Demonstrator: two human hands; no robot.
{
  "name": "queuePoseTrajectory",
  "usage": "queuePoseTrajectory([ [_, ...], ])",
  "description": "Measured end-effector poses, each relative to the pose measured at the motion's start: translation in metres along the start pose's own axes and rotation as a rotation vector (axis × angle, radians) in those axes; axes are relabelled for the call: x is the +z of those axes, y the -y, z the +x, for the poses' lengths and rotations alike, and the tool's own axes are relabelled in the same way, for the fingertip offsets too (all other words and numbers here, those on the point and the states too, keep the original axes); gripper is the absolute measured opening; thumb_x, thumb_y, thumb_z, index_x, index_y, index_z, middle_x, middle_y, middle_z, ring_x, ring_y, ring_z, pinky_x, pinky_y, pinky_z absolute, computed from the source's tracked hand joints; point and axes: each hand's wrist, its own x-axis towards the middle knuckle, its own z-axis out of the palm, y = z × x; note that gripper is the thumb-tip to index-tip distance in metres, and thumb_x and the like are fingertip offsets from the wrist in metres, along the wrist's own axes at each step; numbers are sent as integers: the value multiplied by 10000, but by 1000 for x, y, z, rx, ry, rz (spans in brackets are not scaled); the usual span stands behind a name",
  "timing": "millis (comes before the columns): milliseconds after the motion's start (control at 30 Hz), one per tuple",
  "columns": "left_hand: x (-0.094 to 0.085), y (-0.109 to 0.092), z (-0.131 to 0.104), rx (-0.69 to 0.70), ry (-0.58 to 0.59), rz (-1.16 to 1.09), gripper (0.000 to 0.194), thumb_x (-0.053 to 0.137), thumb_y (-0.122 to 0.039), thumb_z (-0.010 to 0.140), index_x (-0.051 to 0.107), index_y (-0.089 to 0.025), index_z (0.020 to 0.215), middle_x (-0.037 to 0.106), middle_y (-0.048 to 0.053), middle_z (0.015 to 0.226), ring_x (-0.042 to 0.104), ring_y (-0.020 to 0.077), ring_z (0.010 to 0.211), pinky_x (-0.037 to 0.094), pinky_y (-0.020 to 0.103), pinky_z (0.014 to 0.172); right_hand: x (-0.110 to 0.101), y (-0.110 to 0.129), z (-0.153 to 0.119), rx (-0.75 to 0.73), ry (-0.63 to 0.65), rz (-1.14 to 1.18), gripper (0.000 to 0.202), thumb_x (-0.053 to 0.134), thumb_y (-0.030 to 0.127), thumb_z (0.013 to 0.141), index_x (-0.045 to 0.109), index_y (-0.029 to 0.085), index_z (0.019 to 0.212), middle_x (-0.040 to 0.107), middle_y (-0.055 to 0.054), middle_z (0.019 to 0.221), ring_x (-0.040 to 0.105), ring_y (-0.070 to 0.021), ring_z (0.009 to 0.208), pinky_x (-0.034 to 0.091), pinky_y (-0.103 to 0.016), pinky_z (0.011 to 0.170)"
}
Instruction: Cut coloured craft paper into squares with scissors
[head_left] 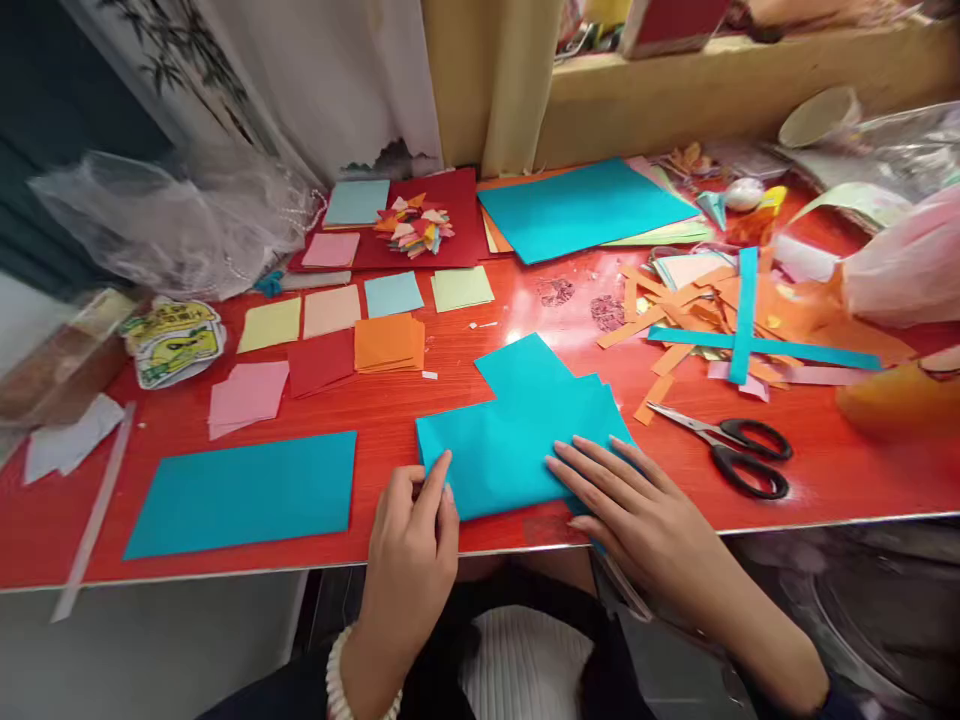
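Glossy red tabletop point(480, 290), pale curtain point(360, 80) behind, yellowish ledge point(675, 95), dark teal fabric point(52, 150)

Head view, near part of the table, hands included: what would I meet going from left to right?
Pale strip → flat blue sheet → left hand → folded blue paper → right hand → scissors.

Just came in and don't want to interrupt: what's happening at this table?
A person's left hand and right hand press on a folded blue sheet at the table's near edge. Another blue sheet lies to the left. Small coloured squares sit beyond; scissors and orange strips lie to the right.
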Motion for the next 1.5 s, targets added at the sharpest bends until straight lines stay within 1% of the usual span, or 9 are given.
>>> queuePoseTrajectory([
  [167,4,6,-4,44,-30,-9,355,462,-190,927,587,-72,1238,508,64,844,551,137,746,495,235,657,-2,-5,2,-1,42,16,447,362,361,988,461,141,1364,473,-33,1427,388,-246,1340,292,-449,1091],
  [300,2,6,-1,66,-32,-9,359,442,-175,929,586,-62,1237,467,38,779,528,120,678,483,225,614,-1,-7,3,-12,62,18,474,333,385,993,434,136,1383,449,-40,1446,361,-242,1359,308,-437,1083],
  [400,1,6,0,71,-29,-15,356,426,-170,932,587,-64,1232,455,31,767,506,109,647,457,206,561,-1,-10,4,6,58,5,508,322,405,992,407,114,1399,428,-73,1459,358,-240,1363,326,-426,1073],
  [500,0,7,-1,59,-8,-29,355,424,-172,933,576,-83,1242,457,29,780,496,104,644,436,194,534,-1,-13,6,29,63,-18,518,325,412,989,410,105,1397,420,-96,1462,360,-273,1359,327,-464,1066],
  [667,0,8,0,57,15,-40,379,418,-160,933,548,-99,1284,441,31,795,477,98,644,412,174,501,-1,-17,10,43,54,-41,469,333,375,991,460,130,1370,448,-68,1445,345,-313,1357,304,-519,1075],
  [833,-2,9,3,78,53,-53,392,418,-154,933,533,-94,1303,419,30,796,441,81,607,365,148,445,-1,-19,12,58,87,-12,460,350,356,989,450,143,1383,429,-50,1460,321,-310,1369,315,-516,1083],
  [1133,-3,11,5,85,84,-89,377,431,-150,929,546,-68,1278,419,30,793,441,77,606,381,149,464,0,-22,14,82,108,53,448,387,314,980,432,144,1391,406,-52,1475,279,-309,1391,330,-518,1080],
  [1333,-1,13,2,66,95,-64,407,427,-147,932,493,-112,1332,415,24,800,437,81,621,339,154,446,-1,-22,12,121,126,91,447,364,280,983,396,158,1411,386,-33,1488,244,-282,1411,319,-498,1081],
  [1500,0,14,4,89,114,-23,427,426,-141,930,462,-137,1355,419,22,806,427,75,604,312,152,427,-1,-21,15,140,136,90,440,349,268,983,403,164,1407,389,-24,1486,219,-263,1424,289,-477,1094],
])
